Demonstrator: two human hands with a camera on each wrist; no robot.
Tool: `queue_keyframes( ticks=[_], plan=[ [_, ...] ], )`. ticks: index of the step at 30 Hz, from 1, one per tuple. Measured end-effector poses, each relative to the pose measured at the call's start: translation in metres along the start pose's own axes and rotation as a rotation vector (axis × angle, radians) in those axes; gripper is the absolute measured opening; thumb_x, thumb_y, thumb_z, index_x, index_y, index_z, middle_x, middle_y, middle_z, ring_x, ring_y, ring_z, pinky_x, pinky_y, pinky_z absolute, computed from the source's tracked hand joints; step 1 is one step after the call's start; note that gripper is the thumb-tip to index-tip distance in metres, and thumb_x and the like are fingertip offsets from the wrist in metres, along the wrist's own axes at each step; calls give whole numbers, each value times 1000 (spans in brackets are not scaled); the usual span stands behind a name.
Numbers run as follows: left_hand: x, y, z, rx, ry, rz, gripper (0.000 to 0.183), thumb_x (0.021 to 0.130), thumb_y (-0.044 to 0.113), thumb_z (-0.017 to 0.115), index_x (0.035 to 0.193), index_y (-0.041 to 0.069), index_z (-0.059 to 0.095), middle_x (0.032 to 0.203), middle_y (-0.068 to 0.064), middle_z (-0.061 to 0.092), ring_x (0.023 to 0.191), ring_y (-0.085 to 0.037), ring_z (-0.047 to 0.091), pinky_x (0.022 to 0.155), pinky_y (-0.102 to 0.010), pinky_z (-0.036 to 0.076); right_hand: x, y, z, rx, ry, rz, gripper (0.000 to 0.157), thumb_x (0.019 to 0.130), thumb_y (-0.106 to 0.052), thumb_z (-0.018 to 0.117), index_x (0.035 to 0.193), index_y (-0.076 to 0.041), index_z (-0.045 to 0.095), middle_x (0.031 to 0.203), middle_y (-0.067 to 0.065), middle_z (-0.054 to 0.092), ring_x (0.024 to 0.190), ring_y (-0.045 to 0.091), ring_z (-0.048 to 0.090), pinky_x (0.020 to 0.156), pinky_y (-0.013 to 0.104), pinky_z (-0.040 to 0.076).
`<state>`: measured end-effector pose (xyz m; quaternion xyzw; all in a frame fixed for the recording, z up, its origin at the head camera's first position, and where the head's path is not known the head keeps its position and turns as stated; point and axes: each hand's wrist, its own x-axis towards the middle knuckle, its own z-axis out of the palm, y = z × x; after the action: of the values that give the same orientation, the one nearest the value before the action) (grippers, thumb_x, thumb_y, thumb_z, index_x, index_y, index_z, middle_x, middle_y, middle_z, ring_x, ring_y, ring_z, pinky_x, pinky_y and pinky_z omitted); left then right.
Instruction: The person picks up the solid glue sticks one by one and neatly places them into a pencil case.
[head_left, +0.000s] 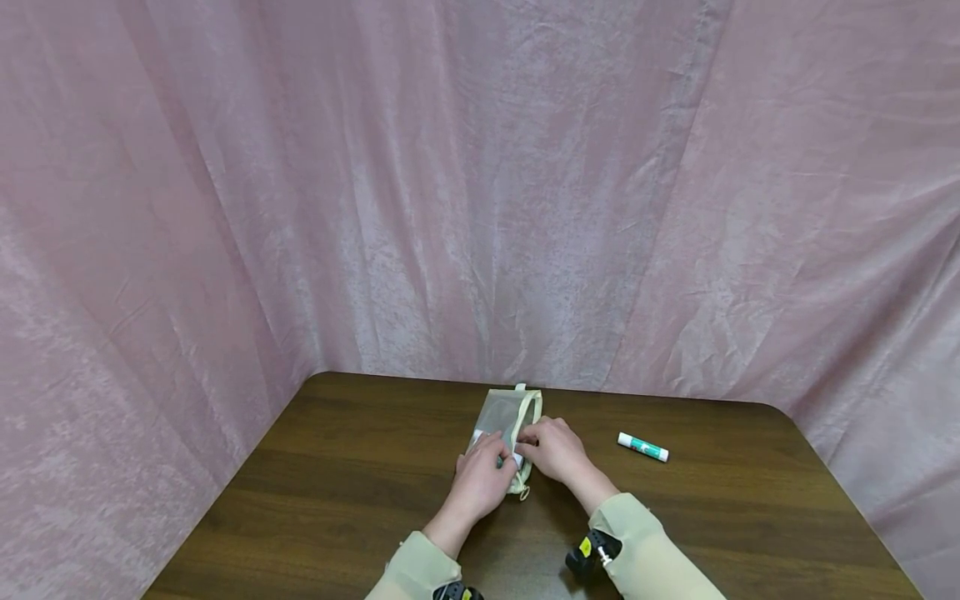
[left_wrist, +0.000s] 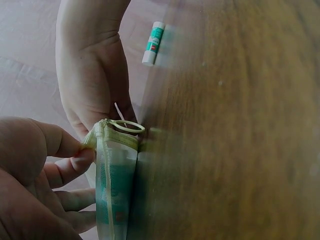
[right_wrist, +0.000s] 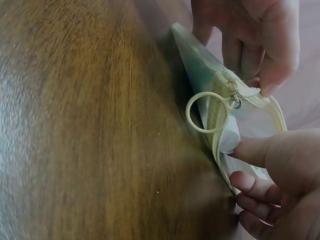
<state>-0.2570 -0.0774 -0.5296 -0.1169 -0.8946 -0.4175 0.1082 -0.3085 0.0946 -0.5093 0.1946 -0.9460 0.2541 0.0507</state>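
Note:
A small translucent zipper pouch (head_left: 501, 410) with pale yellow trim lies near the table's back edge, its zipper parted. Its ring pull (right_wrist: 190, 112) hangs at the near corner. Through the wall shows a green and white glue stick (left_wrist: 117, 187), its white end at the opening. My left hand (head_left: 483, 479) pinches the trim by the zipper between thumb and forefinger. My right hand (head_left: 557, 452) is at the opening, the extended thumb (right_wrist: 255, 151) pressing the glue stick's white end. Its other fingers lie loosely bent along the pouch's lower lip.
Another green and white glue stick (head_left: 642, 447) lies on the brown wooden table (head_left: 352, 467), right of my right hand. Pink curtains (head_left: 480, 192) hang behind the table and along its sides.

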Motion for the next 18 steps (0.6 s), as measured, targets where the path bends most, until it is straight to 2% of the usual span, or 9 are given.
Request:
queue_keyframes(
  ticks=[4, 6, 18],
  plan=[
    [-3, 17, -12, -18, -33, -25, 17, 96, 12, 62, 79, 14, 61, 151, -30, 62, 149, -57, 46, 109, -93, 24, 0, -1, 0, 8, 4, 4, 6, 97, -21, 83, 100, -17, 87, 91, -2, 67, 98, 28, 63, 78, 43, 51],
    [-3, 20, -13, -4, -46, -39, 16, 96, 10, 62, 80, 14, 61, 153, -29, 61, 151, -55, 45, 111, -92, 24, 0, -2, -1, 18, 6, 2, 5, 96, -20, 84, 100, -18, 87, 91, -1, 67, 97, 27, 63, 78, 43, 51],
    [-5, 20, -14, 10, -53, -44, 17, 97, 10, 62, 80, 15, 61, 153, -29, 61, 152, -54, 45, 111, -91, 25, -2, -1, -1, 64, 9, 0, 6, 97, -20, 83, 102, -17, 85, 93, -1, 71, 94, 23, 65, 80, 45, 53]
  ],
)
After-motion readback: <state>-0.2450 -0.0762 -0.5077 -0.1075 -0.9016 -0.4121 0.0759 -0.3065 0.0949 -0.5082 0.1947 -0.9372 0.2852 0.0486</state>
